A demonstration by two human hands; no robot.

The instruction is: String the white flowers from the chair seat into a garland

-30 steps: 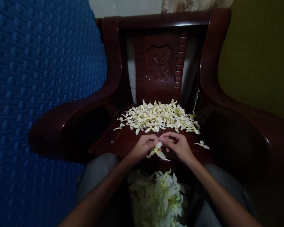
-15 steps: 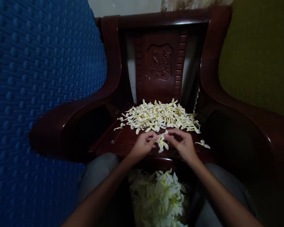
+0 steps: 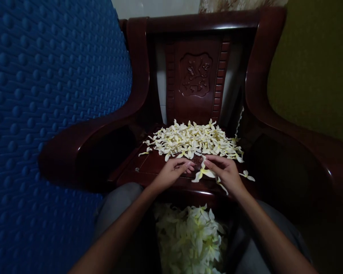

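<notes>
A heap of loose white and pale yellow flowers [image 3: 193, 141] lies on the seat of a dark red wooden armchair [image 3: 160, 169]. My right hand [image 3: 225, 173] rests at the front of the seat and pinches one white flower [image 3: 203, 173] between thumb and fingers. My left hand [image 3: 171, 173] hovers just left of it, fingers loosely curled, nothing seen in it. Below my hands, between my knees, hangs a thick bunch of the same flowers [image 3: 193, 238].
The chair's curved armrests [image 3: 82, 139] rise on both sides and its carved backrest [image 3: 196, 74] stands behind the heap. A blue studded mat [image 3: 45, 114] fills the left. A single flower [image 3: 246, 175] lies on the seat at right. An olive wall [image 3: 317, 64] is at right.
The flower was held between both hands; now only my right hand holds it and my left hand has let go. Both hands moved slightly toward the heap.
</notes>
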